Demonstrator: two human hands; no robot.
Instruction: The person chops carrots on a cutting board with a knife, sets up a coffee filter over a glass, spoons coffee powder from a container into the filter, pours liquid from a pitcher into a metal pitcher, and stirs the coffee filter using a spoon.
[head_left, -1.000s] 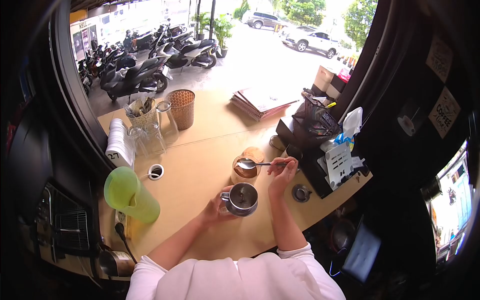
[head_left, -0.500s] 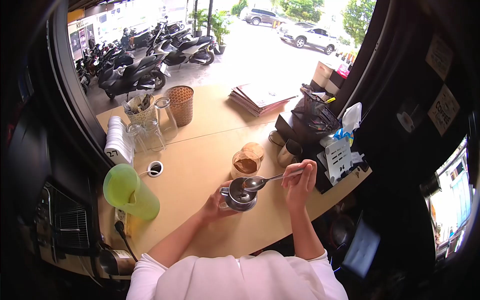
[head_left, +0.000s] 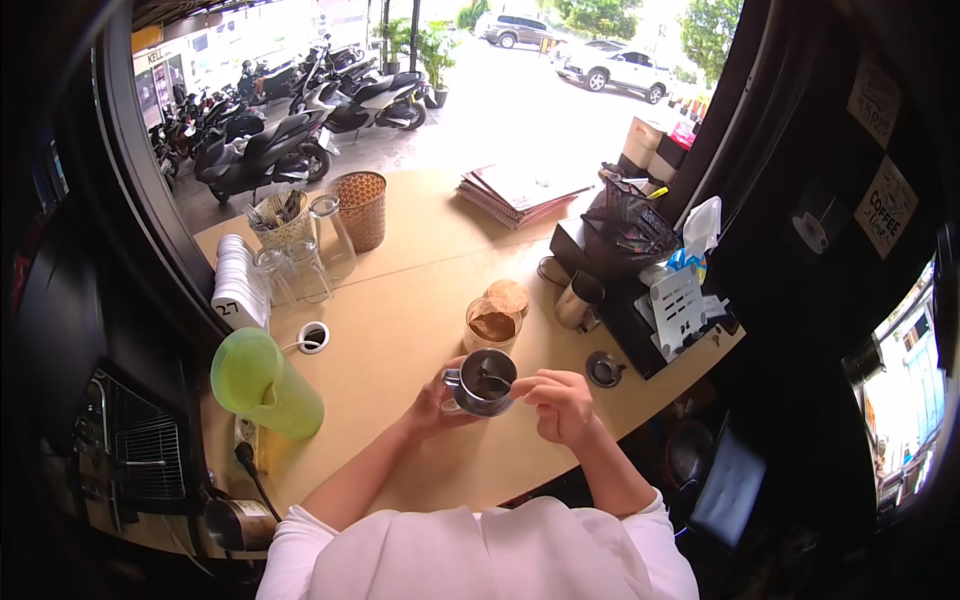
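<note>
1. The left hand (head_left: 430, 412) is curled around the left side of a metal cup (head_left: 482, 409), near the middle of the table's near edge; its fingertips are hidden, and what sits below the cup is hard to make out.
2. The right hand (head_left: 560, 402) pinches the handle of a spoon (head_left: 497, 382) between thumb and forefinger, the other fingers folded in. The spoon's bowl dips into the cup, over dark contents (head_left: 477, 370).
3. Just beyond the cup, toward the table's far edge, stands an uncovered jar (head_left: 493, 325) of brown powder, with a round wooden lid (head_left: 508, 294) right behind it.
4. To the right of the jar stands a metal pitcher (head_left: 578, 302); a small round metal piece (head_left: 604, 369) lies nearer the table's right edge.
5. Toward the left edge of the table (head_left: 400, 310) are a green jug (head_left: 268, 390) and a small white cup (head_left: 313, 338) of dark liquid.
6. At the far left corner, clear glasses (head_left: 305, 275) stand by a woven basket (head_left: 362, 212).
7. A stack of papers (head_left: 525, 195) lies near the far edge.
</note>
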